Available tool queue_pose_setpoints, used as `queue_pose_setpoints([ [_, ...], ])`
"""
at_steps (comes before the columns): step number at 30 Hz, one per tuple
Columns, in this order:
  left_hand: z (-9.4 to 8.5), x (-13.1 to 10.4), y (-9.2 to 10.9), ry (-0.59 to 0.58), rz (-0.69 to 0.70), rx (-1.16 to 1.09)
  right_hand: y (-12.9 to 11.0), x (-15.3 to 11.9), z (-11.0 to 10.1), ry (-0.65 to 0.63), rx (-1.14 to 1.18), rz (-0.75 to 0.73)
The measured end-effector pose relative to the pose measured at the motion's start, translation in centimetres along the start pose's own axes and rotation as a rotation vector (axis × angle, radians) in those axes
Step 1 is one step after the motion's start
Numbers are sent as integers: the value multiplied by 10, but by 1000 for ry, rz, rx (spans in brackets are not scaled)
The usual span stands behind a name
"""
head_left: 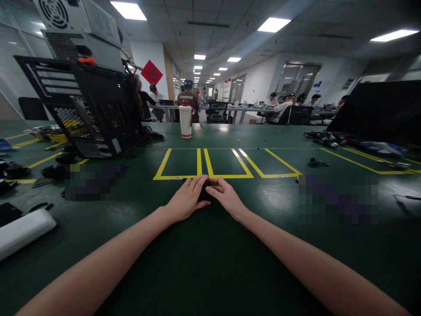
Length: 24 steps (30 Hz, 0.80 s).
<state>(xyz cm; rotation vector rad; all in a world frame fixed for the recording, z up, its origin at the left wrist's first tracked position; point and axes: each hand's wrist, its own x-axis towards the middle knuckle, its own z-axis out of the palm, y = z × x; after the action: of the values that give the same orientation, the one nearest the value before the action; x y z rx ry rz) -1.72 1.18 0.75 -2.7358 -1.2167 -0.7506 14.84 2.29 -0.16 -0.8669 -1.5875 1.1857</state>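
A small black object (204,193) lies at the middle of the green table (197,263), just in front of the yellow tape outlines (204,177). My left hand (189,197) is wrapped over it from the left, with the thumb along its near side. From the right, my right hand (226,197) touches the same object's right end, thumb and fingers pinched together. Most of the object is hidden under my fingers, so its exact shape cannot be made out.
An open black computer case (98,109) with metal power supplies (82,26) on top stands at the left. Behind the tape is a white cup (186,120). A white object (26,232) lies at near left, cables (325,138) at right. People sit far back.
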Motion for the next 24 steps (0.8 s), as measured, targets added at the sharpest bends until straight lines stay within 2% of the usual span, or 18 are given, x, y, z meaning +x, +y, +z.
queue_pose_setpoints([
  [4,-2,1,2,12,-31,126,2,1,-3,-45,8,20],
  [7,-1,1,2,38,-5,160,2,1,-3,-64,20,-9],
  [13,5,0,-3,35,25,88,3,-1,-1,-74,27,-59],
  [24,1,4,-1,18,-5,38,2,1,0,1,4,-29],
])
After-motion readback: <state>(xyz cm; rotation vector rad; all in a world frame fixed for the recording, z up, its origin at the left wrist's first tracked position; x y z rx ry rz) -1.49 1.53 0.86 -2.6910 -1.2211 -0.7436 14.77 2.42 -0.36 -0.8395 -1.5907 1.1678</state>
